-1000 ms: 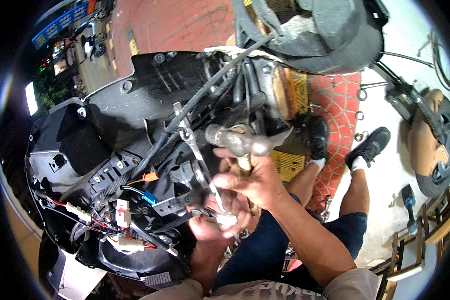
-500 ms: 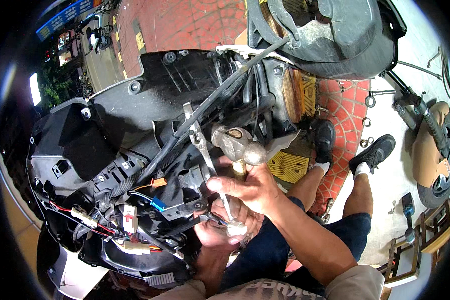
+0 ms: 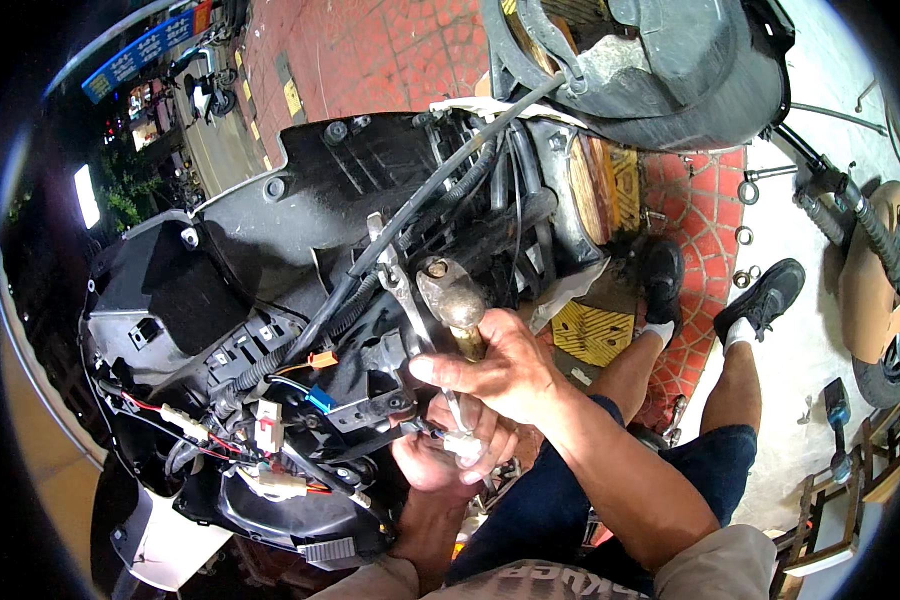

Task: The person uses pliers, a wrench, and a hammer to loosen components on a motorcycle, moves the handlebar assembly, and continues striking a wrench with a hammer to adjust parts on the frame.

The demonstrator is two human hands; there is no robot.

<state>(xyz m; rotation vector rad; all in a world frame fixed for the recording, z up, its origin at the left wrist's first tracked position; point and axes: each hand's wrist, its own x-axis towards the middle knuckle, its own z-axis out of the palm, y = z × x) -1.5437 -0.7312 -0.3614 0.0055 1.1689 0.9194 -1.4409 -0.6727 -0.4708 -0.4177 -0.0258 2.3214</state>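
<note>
My right hand (image 3: 505, 370) grips the handle of a ball-peen hammer (image 3: 448, 298), its thumb lying over the shaft of a steel wrench (image 3: 406, 305) that runs down through the exposed frame of a dismantled scooter (image 3: 230, 350). Below it, my left hand (image 3: 435, 460) is closed around the wrench's lower end beside a small pale piece (image 3: 462, 447) that I cannot make out, partly hidden under my right hand. Black hoses, cables and white, orange and blue connectors (image 3: 320, 398) lie to the left of both hands.
A black plastic body part (image 3: 670, 90) is at the top. Red paving (image 3: 380, 50) and a yellow plate (image 3: 590, 330) lie below. My legs and shoes are at right, near washers (image 3: 744, 236), a wheel with fork (image 3: 875, 300) and a wooden stool (image 3: 860, 490). A parked scooter stands far back.
The hammer in my right hand has shifted to the left and turned, its head now tilted closer to the wrench. My left hand stays low on the wrench.
</note>
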